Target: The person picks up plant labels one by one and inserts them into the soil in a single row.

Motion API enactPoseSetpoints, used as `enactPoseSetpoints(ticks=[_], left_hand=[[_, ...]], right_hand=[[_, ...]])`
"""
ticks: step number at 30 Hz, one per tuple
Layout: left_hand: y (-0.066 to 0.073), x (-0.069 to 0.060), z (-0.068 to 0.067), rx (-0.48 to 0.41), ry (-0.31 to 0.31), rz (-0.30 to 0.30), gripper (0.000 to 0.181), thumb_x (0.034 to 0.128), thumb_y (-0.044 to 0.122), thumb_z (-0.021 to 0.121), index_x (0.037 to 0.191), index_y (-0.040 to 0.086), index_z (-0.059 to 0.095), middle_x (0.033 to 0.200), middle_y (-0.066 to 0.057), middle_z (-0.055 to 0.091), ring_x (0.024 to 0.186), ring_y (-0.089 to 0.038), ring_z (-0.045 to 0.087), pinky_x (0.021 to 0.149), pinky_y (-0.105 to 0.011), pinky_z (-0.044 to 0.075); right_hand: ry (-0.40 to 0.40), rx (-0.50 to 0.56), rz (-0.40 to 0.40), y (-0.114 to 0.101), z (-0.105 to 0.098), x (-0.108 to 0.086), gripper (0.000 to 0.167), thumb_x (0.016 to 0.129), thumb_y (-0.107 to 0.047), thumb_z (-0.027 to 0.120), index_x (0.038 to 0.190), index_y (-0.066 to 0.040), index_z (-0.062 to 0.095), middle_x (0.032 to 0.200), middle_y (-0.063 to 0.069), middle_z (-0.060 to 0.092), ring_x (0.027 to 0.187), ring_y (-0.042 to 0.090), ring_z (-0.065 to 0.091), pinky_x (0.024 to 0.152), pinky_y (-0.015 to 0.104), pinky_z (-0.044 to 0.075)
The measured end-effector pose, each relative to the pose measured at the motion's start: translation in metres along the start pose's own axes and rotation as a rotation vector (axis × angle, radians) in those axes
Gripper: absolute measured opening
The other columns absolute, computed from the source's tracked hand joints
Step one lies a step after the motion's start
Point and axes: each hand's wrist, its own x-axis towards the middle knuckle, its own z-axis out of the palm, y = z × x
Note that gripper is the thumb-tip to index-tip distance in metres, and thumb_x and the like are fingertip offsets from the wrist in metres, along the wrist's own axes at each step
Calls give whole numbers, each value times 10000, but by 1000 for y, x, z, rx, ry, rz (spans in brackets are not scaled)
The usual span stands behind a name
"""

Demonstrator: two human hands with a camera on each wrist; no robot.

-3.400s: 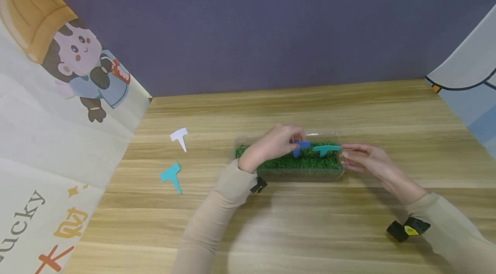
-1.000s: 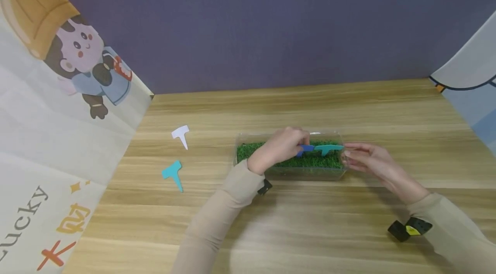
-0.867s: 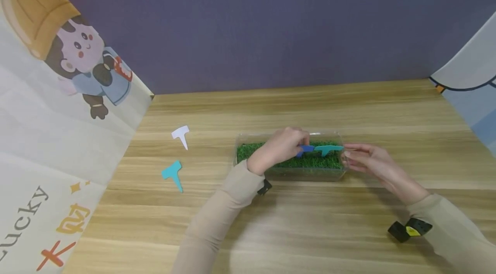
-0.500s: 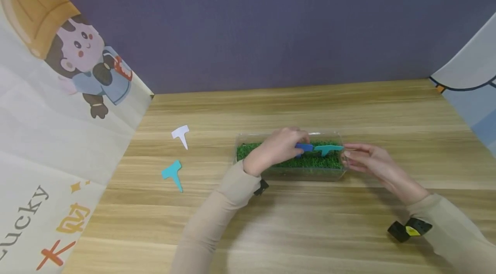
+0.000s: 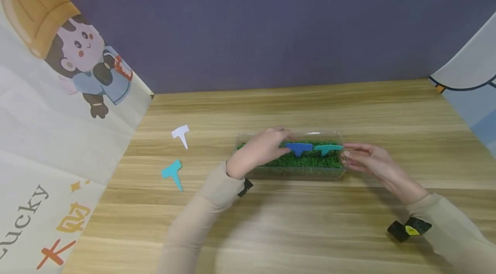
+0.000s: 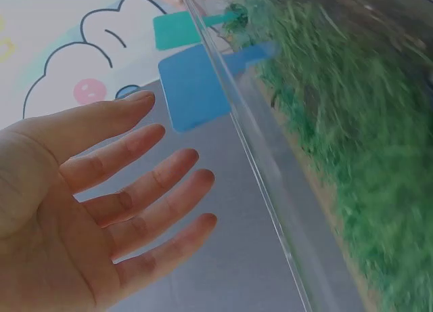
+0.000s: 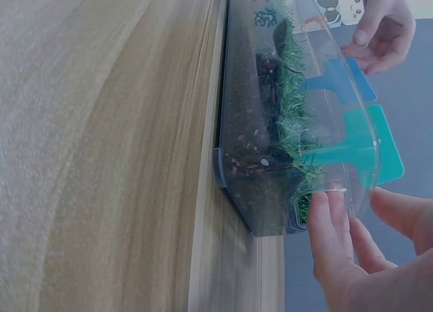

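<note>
A clear planter box (image 5: 294, 173) with green grass stands on the table. My left hand (image 5: 257, 149) is over its left half, its fingers loosely spread and holding nothing. Just past those fingertips, a blue T-shaped plant label (image 5: 299, 148) stands in the grass; in the left wrist view, its blade (image 6: 196, 88) is apart from the fingers. Beside it stands a green plant label (image 7: 362, 146). My right hand (image 5: 372, 162) holds the box's right end, thumb at the rim and fingers against the end wall. The left hand hides part of the grass.
On the table (image 5: 310, 231), left of the box, lie a white plant label (image 5: 180, 135) and a turquoise plant label (image 5: 173, 173). A dark panel (image 5: 271, 28) rises behind the table, and a printed cartoon sheet (image 5: 46, 127) borders the left side.
Earlier my left hand held the blue label and set it into the grass beside the green one. It has let go and drawn back left. The right hand stays at the box end.
</note>
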Motion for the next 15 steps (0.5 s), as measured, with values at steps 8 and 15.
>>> enactPoseSetpoints(ticks=[8, 15], left_hand=[[-10, -13, -4, 10, 31, -29, 328, 847, 186, 599, 1160, 100, 555, 1135, -26, 559, 932, -144, 573, 662, -197, 489], [-23, -27, -6, -9, 77, -44, 293, 837, 152, 609, 1114, 66, 576, 1086, -60, 568, 925, -190, 579, 737, -240, 489]], right_hand=[[-5, -7, -7, 0, -1, -1, 635, 858, -155, 578, 1316, 111, 227, 930, -39, 643, 872, 115, 616, 797, 249, 483], [-9, 18, -18, 3, -3, 0, 562, 849, -145, 589, 1291, 72, 319, 932, -21, 646, 869, 124, 618, 793, 250, 486]])
